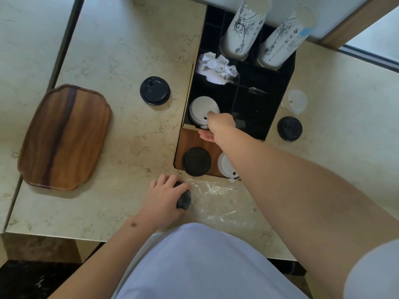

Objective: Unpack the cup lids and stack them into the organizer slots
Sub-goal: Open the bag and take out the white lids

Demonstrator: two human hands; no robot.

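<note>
A black organizer (278,108) with several slots stands at the back of the counter. In its front left slot lies a stack of white lids (200,108); my right hand (218,126) reaches there, its fingers on the stack's near edge. My left hand (164,197) grips a short stack of black lids (184,198) at the mouth of a clear plastic bag (218,201) lying on the counter. In front of the organizer, a black lid (196,161) and a white lid (225,166) rest on a small wooden tray (190,140).
Loose black lids lie at the organizer's left (154,90) and right (289,128), with a clear lid (295,101) also right. Two cup stacks (244,29) and crumpled white paper (217,69) occupy back slots. A wooden tray (64,137) sits left.
</note>
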